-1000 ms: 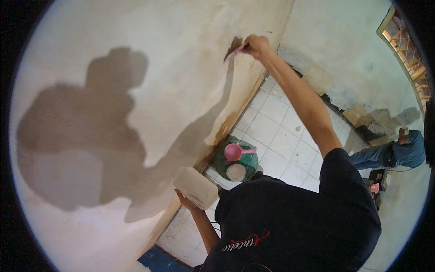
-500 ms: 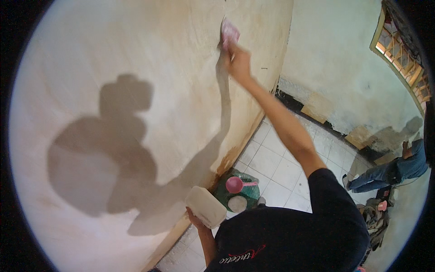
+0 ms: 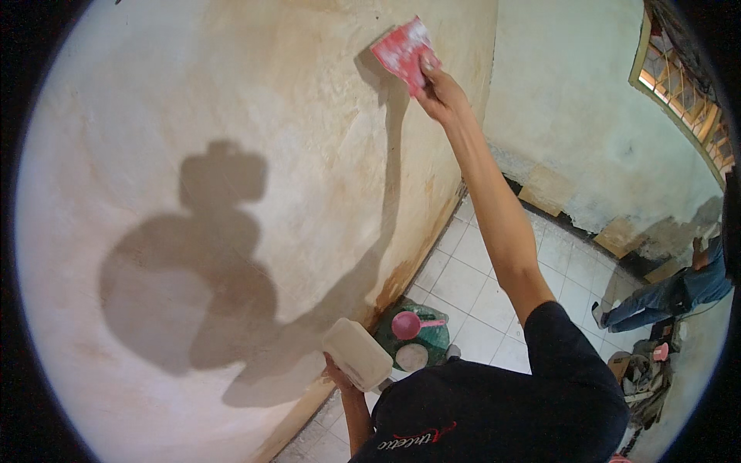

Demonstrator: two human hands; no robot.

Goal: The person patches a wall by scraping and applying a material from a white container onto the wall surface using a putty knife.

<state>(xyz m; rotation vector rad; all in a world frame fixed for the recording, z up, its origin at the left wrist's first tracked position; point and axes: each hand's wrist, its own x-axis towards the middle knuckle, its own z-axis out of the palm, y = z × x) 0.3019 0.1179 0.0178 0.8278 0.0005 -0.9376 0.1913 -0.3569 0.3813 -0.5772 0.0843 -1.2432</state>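
Observation:
My right arm reaches up to the far end of the near wall. My right hand (image 3: 438,91) grips a red flat plastic putty spreader (image 3: 401,55), thumb on its face, which is smeared with white paste. The spreader is tilted close to the wall (image 3: 309,100), its shadow beside it; whether its edge touches I cannot tell. Down by my waist, my left hand (image 3: 338,375) is closed on the side of an off-white rectangular plastic tub (image 3: 356,353). Most of those fingers are hidden behind the tub, and what is inside cannot be made out.
On the white tiled floor (image 3: 472,255) lies a green sheet (image 3: 440,333) bearing a pink dipper (image 3: 406,325) and a round whitish item (image 3: 411,356). Another person (image 3: 671,293) stands far right near a cluttered heap (image 3: 644,378). A barred window (image 3: 687,100) is upper right.
My right hand has turned the spreader so its broad face shows, and has shifted slightly right and away from the wall. The left hand keeps the tub.

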